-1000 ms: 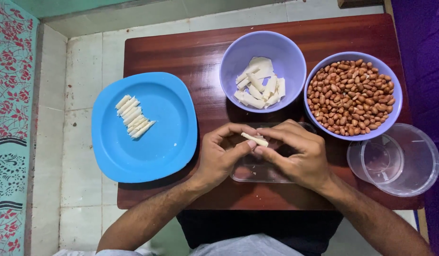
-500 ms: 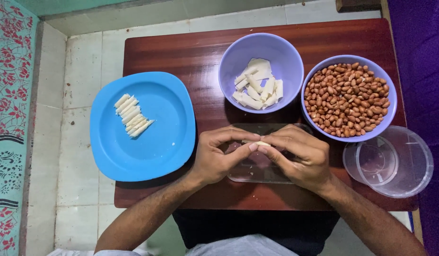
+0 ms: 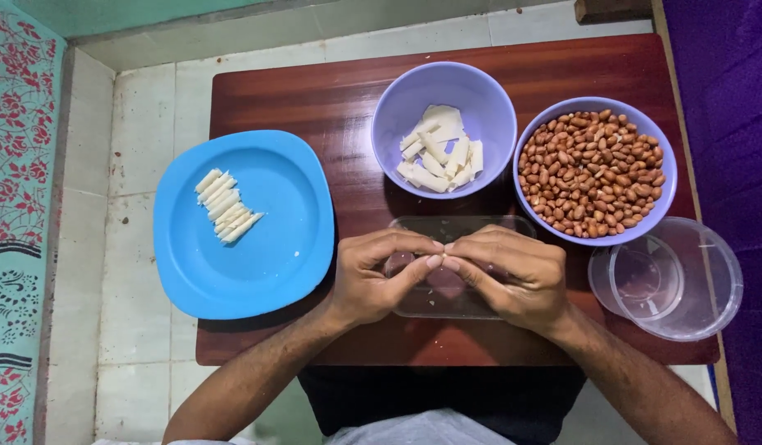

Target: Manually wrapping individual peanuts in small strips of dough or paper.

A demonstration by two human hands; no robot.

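My left hand (image 3: pixel 377 276) and my right hand (image 3: pixel 509 276) meet fingertip to fingertip over a clear rectangular tray (image 3: pixel 480 224) at the table's front. They pinch a small white strip between them, almost wholly hidden by the fingers. A purple bowl (image 3: pixel 389 107) just behind holds several flat white strips (image 3: pixel 439 152). To the left, a blue plate (image 3: pixel 266 264) carries a short row of thin white rolls (image 3: pixel 224 206).
A second purple bowl (image 3: pixel 529 206) full of peanuts (image 3: pixel 591 173) stands at the right. A clear round container (image 3: pixel 702 280) with a smaller clear one (image 3: pixel 636 284) in it sits at the front right corner. All rest on a small dark wooden table (image 3: pixel 315 91) above a tiled floor.
The white strip lay visible across my fingers a second ago. Both hands have since closed around it, so it is nearly hidden. The hands stayed over the clear tray.
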